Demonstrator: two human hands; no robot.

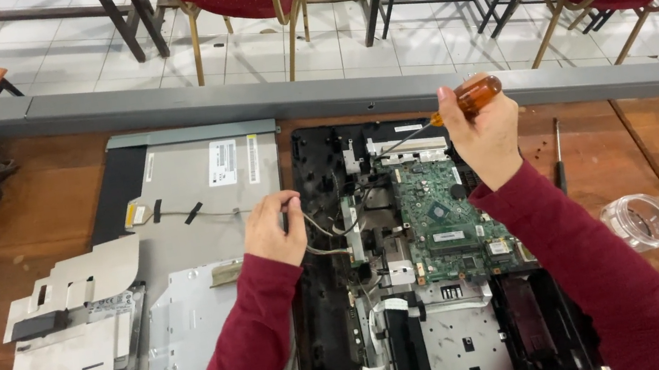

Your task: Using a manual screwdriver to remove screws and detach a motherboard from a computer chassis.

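I see the screwdriver [456, 105] w/ amber handle up at the back of the opened black computer chassis [326, 314], shaft angling down-left toward the top edge of the green motherboard [442, 221]. Right hand [484, 133] has its grip wrapped tight round the handle, fully closed on it. Left hand [274, 229] sits at the chassis's left edge, fingers pinched shut on a thin grey cable [213, 214] running left over the silver display panel back [199, 173]. Detached metal bracket [75, 328] lies far left on the wooden tabletop [33, 218]. To the right: a second screwdriver [558, 154] and a clear plastic lid [642, 220], well apart from the chassis.
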